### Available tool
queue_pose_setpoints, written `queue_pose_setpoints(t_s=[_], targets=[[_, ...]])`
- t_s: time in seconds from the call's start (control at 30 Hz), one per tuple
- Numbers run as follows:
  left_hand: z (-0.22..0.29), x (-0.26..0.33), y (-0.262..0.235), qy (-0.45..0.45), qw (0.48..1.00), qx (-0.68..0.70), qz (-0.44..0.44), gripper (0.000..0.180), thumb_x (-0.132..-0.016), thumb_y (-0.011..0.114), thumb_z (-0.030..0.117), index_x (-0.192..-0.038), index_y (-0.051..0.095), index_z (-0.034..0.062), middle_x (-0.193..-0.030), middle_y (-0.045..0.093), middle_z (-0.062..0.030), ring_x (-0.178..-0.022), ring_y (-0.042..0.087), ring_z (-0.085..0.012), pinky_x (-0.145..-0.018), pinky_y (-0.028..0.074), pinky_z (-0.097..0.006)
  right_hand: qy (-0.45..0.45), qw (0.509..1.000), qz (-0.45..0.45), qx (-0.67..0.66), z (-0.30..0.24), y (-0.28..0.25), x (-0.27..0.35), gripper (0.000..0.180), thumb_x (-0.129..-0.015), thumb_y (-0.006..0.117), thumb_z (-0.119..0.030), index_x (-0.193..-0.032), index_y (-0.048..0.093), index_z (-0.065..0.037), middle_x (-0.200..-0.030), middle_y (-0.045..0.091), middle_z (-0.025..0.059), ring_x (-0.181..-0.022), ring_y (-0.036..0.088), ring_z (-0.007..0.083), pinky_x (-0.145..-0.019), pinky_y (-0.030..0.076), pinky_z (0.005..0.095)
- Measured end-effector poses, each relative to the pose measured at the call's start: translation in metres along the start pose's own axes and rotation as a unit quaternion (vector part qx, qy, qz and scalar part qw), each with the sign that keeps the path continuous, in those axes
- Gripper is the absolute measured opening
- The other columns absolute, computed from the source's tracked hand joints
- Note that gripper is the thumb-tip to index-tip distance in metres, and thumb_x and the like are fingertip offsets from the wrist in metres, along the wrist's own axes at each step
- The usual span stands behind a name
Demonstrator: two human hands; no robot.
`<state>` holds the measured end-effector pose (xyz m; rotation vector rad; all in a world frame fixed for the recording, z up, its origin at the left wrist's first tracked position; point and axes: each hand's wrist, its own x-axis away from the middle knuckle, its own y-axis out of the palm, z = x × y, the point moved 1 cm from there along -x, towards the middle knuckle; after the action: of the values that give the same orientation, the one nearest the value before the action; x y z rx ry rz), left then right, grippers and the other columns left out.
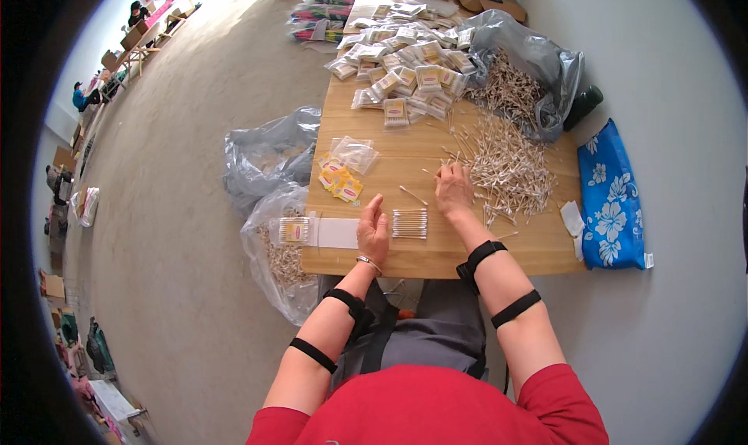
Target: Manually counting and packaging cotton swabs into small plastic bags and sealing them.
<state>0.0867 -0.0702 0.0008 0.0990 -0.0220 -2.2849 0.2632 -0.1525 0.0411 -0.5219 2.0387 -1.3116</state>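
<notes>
My left hand (373,231) stands on its edge on the wooden table, fingers stretched out and holding nothing. Just to its right lies a neat row of cotton swabs (410,224), side by side. One loose swab (413,195) rests slantwise above the row. At the left rim of a big heap of cotton swabs (510,168), my right hand (454,188) has its fingers closed; a cotton swab (428,171) pokes out from them to the left. A white flat strip (337,233) lies left of my left hand, with a filled clear packet (294,231) at its end.
Yellow cards (340,184) and clear empty bags (355,153) lie at the table's left. Filled packets (413,71) are piled farther back, beside a grey bag of swabs (510,86). A blue flowered bag (612,199) stands at the right edge. Plastic bags (273,160) hang at left.
</notes>
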Motion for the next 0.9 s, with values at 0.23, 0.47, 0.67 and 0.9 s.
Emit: queue_pose_setpoints(t_s=[0.23,0.47,0.67,0.9], targets=[[0.000,-0.001,0.001,0.016,1.000,-0.006,0.004,0.040,-0.092,0.042,0.003,-0.132,0.043,-0.0032,-0.132,0.048,-0.0149,-0.124,0.044,-0.0213,-0.106,0.031,-0.031,-0.101,0.989,-0.068,-0.088,-0.017,0.011,0.016,0.006,-0.078,0.063,-0.018,-0.078,0.065,-0.013,-0.084,0.058,0.0067,-0.086,0.056,0.0270,-0.076,0.046,0.0393],[-0.005,-0.001,0.002,0.006,1.000,0.018,0.005,0.040,-0.094,0.040,0.004,-0.133,0.040,-0.0040,-0.135,0.045,-0.0153,-0.126,0.041,-0.0223,-0.107,0.030,-0.031,-0.083,0.994,-0.045,-0.054,-0.007,0.000,0.022,0.006,-0.079,0.062,-0.016,-0.074,0.065,-0.013,-0.087,0.059,0.0045,-0.091,0.054,0.0249,-0.076,0.046,0.0368],[-0.024,-0.016,-0.005,-0.029,0.991,0.128,0.024,0.041,-0.097,0.038,0.010,-0.135,0.037,-0.0050,-0.139,0.041,-0.0155,-0.130,0.036,-0.0231,-0.109,0.027,-0.032,-0.090,0.977,-0.045,-0.186,-0.019,0.003,0.047,0.009,-0.081,0.060,-0.008,-0.085,0.067,-0.009,-0.093,0.059,0.0078,-0.094,0.053,0.0275,-0.085,0.043,0.0363],[-0.026,-0.018,0.006,-0.018,0.991,0.131,-0.021,0.048,-0.100,0.034,0.025,-0.137,0.032,-0.0058,-0.143,0.035,-0.0174,-0.134,0.031,-0.0245,-0.111,0.022,-0.033,0.060,0.902,0.039,-0.426,-0.022,0.022,0.073,0.031,-0.087,0.049,-0.005,-0.117,0.056,-0.002,-0.127,0.050,0.0153,-0.122,0.045,0.0313,-0.103,0.034,0.0346]])
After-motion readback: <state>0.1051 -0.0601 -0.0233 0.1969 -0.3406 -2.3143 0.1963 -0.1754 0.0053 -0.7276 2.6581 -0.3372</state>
